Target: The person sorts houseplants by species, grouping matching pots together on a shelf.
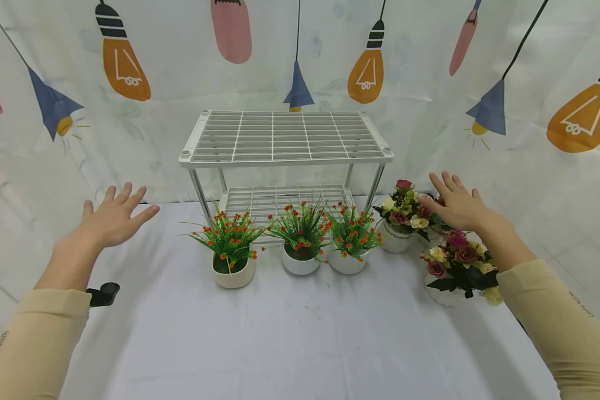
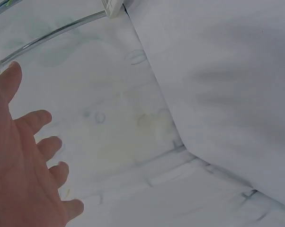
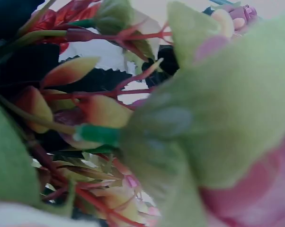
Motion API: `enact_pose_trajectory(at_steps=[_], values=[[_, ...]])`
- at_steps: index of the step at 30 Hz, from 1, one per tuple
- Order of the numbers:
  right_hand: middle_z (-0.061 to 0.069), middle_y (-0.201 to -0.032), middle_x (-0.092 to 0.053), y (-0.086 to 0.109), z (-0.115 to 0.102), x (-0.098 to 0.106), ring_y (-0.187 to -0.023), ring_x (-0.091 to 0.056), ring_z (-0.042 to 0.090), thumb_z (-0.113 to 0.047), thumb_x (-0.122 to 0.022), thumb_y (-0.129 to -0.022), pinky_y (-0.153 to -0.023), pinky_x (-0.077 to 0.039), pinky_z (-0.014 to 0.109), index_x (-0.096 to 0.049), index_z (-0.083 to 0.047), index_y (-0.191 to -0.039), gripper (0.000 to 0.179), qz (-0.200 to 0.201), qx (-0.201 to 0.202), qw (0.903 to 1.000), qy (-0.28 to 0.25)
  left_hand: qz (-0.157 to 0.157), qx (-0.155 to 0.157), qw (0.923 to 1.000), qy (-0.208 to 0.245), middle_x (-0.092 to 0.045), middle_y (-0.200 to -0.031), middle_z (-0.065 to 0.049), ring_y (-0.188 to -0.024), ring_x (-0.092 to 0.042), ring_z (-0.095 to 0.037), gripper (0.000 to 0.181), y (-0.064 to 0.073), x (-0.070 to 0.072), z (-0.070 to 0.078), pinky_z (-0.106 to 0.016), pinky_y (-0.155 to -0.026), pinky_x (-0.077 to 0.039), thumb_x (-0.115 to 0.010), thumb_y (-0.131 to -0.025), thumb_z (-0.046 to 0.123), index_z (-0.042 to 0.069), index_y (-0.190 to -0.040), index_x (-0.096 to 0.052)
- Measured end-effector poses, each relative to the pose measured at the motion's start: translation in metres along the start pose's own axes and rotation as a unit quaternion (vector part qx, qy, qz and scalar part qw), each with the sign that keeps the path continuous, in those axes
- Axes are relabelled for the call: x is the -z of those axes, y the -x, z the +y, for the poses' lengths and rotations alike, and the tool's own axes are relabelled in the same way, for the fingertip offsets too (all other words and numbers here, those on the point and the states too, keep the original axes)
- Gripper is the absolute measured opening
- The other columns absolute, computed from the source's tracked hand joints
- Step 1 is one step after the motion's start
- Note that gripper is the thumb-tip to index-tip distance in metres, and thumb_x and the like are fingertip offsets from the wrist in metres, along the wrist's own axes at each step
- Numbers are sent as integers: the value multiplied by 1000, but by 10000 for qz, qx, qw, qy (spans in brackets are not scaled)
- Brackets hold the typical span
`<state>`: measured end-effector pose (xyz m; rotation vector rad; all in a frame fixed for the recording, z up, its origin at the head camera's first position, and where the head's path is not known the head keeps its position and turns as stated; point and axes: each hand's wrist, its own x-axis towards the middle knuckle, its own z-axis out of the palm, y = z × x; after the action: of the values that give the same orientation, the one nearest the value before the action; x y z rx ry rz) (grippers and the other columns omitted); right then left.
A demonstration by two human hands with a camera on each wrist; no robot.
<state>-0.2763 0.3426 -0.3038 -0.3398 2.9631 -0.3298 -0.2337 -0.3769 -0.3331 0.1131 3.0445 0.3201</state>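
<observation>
My left hand point(image 1: 111, 219) is raised over the left side of the table, fingers spread and holding nothing. In the left wrist view its fingers point(image 2: 48, 147) reach out beside the cloth. On the right, my right hand point(image 1: 457, 204) hovers with straight fingers above the rose pots, gripping nothing. Below it are a pot of mixed roses point(image 1: 462, 260) and another rose pot point(image 1: 402, 214); more blooms are partly hidden behind the hand. Leaves and stems point(image 3: 175, 127) fill the right wrist view up close. Three pots of small orange-red flowers stand mid-table: left point(image 1: 232, 250), middle point(image 1: 301, 236), right point(image 1: 351, 239).
A white two-tier rack point(image 1: 286, 164) with metal legs stands at the back, behind the flower pots. White cloth covers the table point(image 1: 290, 333). A curtain point(image 1: 180, 66) printed with lamps and bulbs hangs behind.
</observation>
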Motion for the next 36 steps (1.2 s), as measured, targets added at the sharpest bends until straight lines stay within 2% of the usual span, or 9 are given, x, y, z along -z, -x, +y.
enact_pose_trajectory(at_steps=[5,8,16,19,23,26,30,33,36], values=[[31,-165,10,4,-2,-3,-150,9,51,-57,-36,-109,-112,-2,76,-9,0,-163,83,276,175,9993,-197,134,-69,9997,193,6,-160,-38,-145,12,-60,85,0,-1,7,-81,-106,8,-25,-107,63,0,-161,-7],[33,-165,-2,8,-11,-6,-149,-9,55,-46,-45,-110,-114,-15,72,-26,6,-158,74,757,445,9951,-463,261,-129,9987,429,1,-159,-42,-144,0,-63,81,-1,-2,15,-81,-107,-4,-25,-109,59,-2,-161,-11],[33,-150,-42,26,-48,-24,-126,-47,54,-22,-63,-103,-99,-39,70,-54,5,-138,45,2370,1381,9565,-997,1119,-529,9848,1217,-26,-155,-39,-138,-27,-60,72,-4,-3,47,-76,-106,-24,-31,-111,51,-3,-159,-26],[27,-144,-49,31,-62,-34,-106,-58,45,-18,-66,-102,-85,-47,60,-53,2,-140,44,2618,1526,9449,-1240,1582,-680,9716,1620,-35,-152,-35,-134,-37,-57,66,-4,-2,60,-73,-104,-30,-34,-112,46,-3,-155,-34],[23,-142,-51,38,-78,-47,-112,-57,41,-18,-67,-102,-87,-51,57,-47,0,-145,52,2509,1533,9396,-1754,2025,-785,9512,2193,-45,-147,-30,-129,-46,-53,58,-3,0,76,-70,-99,-37,-36,-112,42,-1,-151,-43],[24,-143,-49,42,-88,-56,-126,-51,43,-20,-68,-102,-93,-51,59,-43,1,-148,56,2284,1412,9388,-2156,2127,-804,9358,2692,-52,-142,-26,-125,-51,-45,55,-4,1,86,-47,-98,-47,-36,-112,41,3,-151,-46],[23,-144,-48,46,-99,-69,-125,-52,42,-18,-68,-102,-95,-51,58,-39,1,-150,59,2016,1326,9352,-2593,2155,-935,9076,3479,-55,-139,-20,-120,-56,-29,53,-6,1,99,-14,-86,-48,-39,-112,39,4,-152,-45],[23,-148,-45,48,-106,-82,-127,-51,42,-14,-67,-101,-97,-50,57,-37,3,-151,61,1897,1338,9307,-2826,2218,-1029,8883,3887,-54,-140,-19,-116,-58,-20,53,-9,1,109,-12,-85,-50,-43,-112,37,2,-152,-44],[22,-150,-43,49,-112,-97,-130,-49,39,-12,-69,-100,-99,-50,56,-35,3,-152,63,1847,1296,9281,-2960,2334,-964,8799,4025,-53,-141,-19,-113,-58,-17,55,-12,1,115,-13,-85,-51,-47,-110,38,1,-151,-45]])
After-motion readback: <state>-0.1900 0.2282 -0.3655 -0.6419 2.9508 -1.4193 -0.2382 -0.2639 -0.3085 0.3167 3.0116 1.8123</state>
